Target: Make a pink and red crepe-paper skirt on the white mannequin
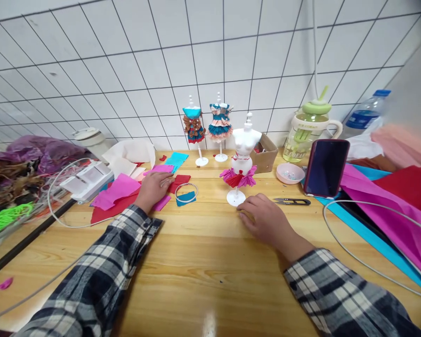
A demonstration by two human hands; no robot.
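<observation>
Head view: we see the mannequin (243, 157) upright on the table (203, 262). Just before its base rests the right hand (264, 221), fingers loosely curled, empty. Left of it, the left hand (154, 187) lies flat on pink paper (117, 189).

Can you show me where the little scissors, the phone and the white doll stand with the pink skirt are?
thread snips (292, 201): head view, on the dark handle.
phone (326, 167): head view, middle of the dark screen.
white mannequin (244, 142): head view, on its chest.
</observation>
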